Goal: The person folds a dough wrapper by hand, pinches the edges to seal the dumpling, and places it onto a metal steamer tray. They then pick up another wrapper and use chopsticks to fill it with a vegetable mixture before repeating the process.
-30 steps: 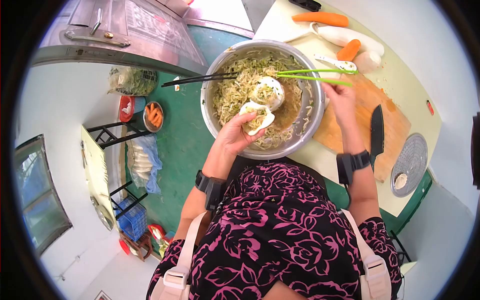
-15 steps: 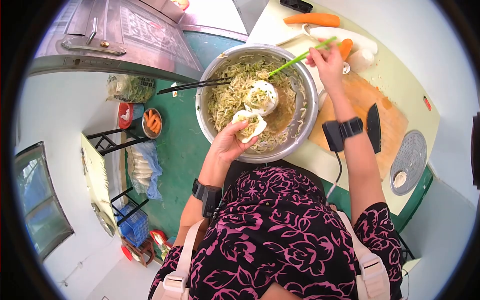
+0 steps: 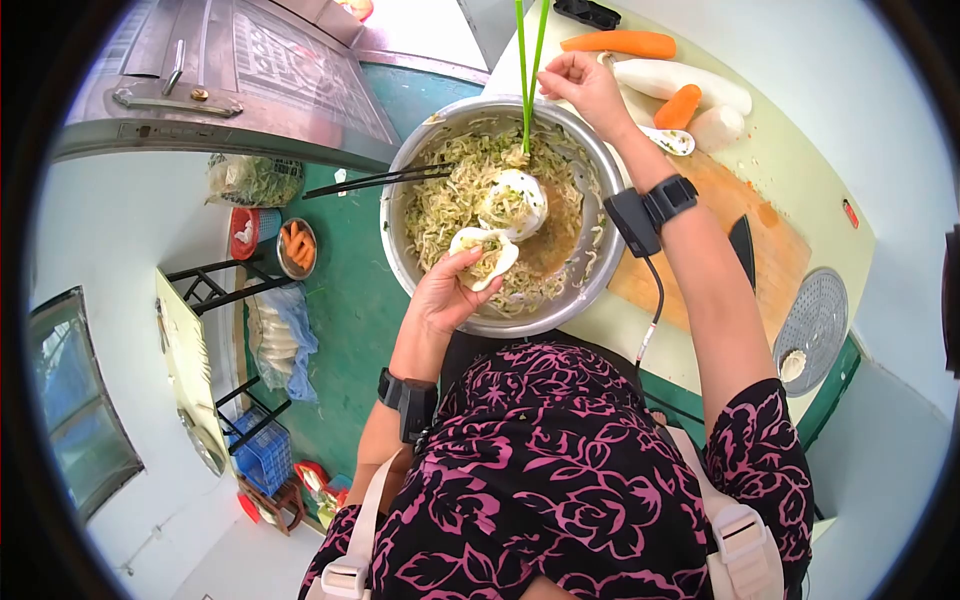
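Observation:
A large steel bowl of shredded green-and-white filling sits at the table's near-left corner. My left hand holds a round dough wrapper with some filling in it, cupped over the bowl's near side. A second filled wrapper lies on the filling in the middle. My right hand grips green chopsticks above the bowl's far rim, tips down in the filling. Black chopsticks rest across the bowl's left rim.
On the table lie a wooden cutting board, a knife, carrots, white radish, a spoon and a round steel steamer plate. Left of me, a green floor holds a small bowl of carrots and bags.
My right hand swung the green chopsticks from lying across the right side of the bowl to standing upright over the far rim. The left hand with the wrapper stayed nearly still.

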